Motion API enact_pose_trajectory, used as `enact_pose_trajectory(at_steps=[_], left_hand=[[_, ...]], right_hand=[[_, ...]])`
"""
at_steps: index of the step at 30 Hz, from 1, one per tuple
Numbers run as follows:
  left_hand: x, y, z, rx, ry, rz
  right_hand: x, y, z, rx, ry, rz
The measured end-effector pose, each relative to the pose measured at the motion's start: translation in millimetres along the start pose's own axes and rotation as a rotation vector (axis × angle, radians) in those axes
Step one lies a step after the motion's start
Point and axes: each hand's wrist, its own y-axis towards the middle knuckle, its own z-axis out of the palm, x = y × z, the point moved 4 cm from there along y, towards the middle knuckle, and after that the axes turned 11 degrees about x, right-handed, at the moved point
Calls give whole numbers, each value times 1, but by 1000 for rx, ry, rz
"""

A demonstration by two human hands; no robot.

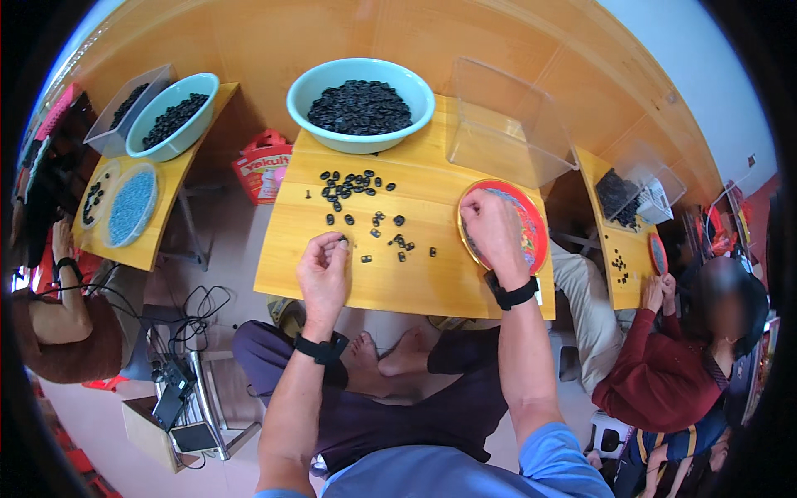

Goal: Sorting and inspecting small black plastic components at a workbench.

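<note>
The left hand [324, 267] is pinching one small black plastic piece [343, 241] near the pale wooden table's [290, 274] near edge. The right hand [496, 232] is curling, fingers closed, over the round red plate [535, 224] at the right edge. Farther off, scattered black pieces [357, 187] are lying below the far turquoise plastic bowl [307, 95].

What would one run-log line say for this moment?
left hand: pinching small black part | right hand: fingers on red plate | loose black parts on wooden table | teal bowl: full

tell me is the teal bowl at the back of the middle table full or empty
Nearly full: the teal bowl holds a heap of small black parts that rises close to its rim.
</note>
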Motion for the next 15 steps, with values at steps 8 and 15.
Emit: enact_pose_trajectory(at_steps=[8, 15], left_hand=[[-4, -1, 1, 49, 131, -1], [-5, -2, 3, 62, 158, -9]], right_hand=[[-91, -21, -13, 202, -154, 194], [-94, -32, -4, 342, -23, 178]])
